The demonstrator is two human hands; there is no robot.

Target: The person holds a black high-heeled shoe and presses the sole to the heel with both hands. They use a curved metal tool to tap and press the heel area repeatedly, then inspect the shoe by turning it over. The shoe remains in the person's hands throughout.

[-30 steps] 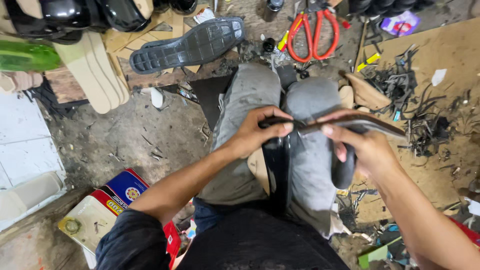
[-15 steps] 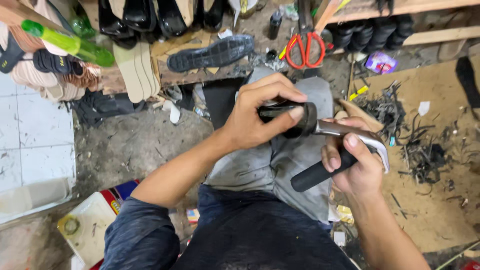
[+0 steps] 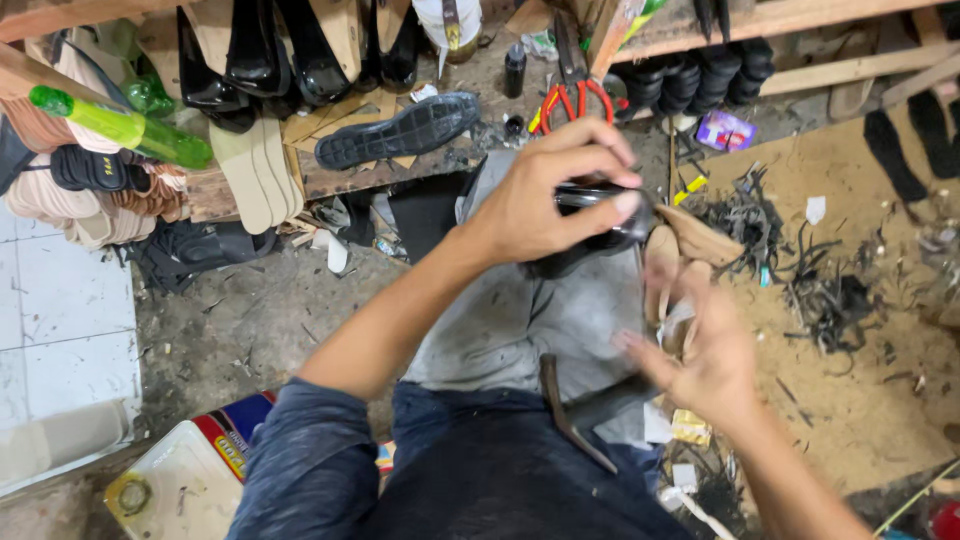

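My left hand [image 3: 545, 195] is raised over my knees and grips a glossy black shoe [image 3: 600, 235], its fingers wrapped across the top. Lower and to the right, my right hand [image 3: 700, 360] is blurred, with its fingers spread and nothing in them. Just left of it a hammer-like tool [image 3: 575, 410] with a dark handle lies on my lap, across the grey trousers [image 3: 500, 320]. A tan shoe piece [image 3: 690, 240] shows beyond the right hand, beside my knee.
Red-handled pliers [image 3: 568, 100] and a black sole [image 3: 400, 130] lie ahead on a wooden board. Black shoes [image 3: 260, 55] hang on a rack, with a green bottle [image 3: 125, 128] and pale insoles [image 3: 255, 175] at left. Dark scraps [image 3: 800, 270] litter the right floor. A white box [image 3: 180, 490] sits at lower left.
My right hand has let go of the hammer-like tool, which now lies on my lap, and has opened. My left hand has lifted the black shoe higher and further forward.
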